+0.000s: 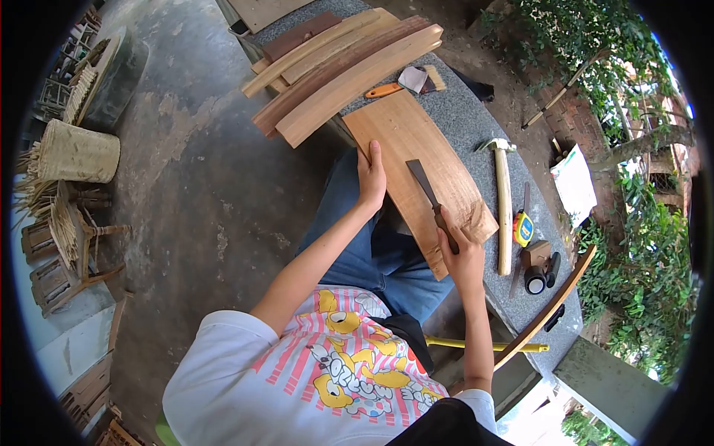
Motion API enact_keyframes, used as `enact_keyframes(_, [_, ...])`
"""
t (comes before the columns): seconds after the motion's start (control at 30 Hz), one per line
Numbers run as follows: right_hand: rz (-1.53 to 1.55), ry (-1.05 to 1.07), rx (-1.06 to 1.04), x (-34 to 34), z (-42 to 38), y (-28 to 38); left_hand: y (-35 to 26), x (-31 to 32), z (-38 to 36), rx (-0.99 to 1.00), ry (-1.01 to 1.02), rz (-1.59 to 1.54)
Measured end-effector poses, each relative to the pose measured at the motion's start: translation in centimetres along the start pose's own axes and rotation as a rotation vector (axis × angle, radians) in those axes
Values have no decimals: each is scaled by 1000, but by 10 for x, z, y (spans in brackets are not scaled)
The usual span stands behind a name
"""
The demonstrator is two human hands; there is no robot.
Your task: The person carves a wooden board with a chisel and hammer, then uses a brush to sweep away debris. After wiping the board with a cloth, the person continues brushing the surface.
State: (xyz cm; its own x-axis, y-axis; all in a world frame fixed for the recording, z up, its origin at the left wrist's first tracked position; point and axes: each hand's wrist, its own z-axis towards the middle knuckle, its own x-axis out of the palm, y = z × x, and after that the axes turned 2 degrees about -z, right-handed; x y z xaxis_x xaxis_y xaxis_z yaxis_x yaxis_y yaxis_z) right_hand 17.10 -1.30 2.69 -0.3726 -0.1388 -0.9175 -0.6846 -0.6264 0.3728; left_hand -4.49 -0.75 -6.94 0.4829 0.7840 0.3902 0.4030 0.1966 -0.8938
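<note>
One tool [422,181] in right grip [464,256], board [446,171] beneath, left grip [372,180] at board's edge

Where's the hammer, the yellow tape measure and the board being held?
Hammer [503,208]: head view, middle of its wooden handle.
Tape measure [523,229]: head view, on its case.
Board [445,175]: head view, on its upper face.

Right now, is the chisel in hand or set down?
In hand: the right hand grips the chisel by its handle, blade over the board; whether they touch, I cannot tell.
</note>
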Motion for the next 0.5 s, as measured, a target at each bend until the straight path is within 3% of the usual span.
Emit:
enact_keyframes(0.23, [49, -44, 5, 3, 3, 9, -1, -4, 2, -85, 72, 4])
enact_keyframes(0.5, [5, -77, -16, 10, -6, 13, 1, -3, 2, -51, 51, 31])
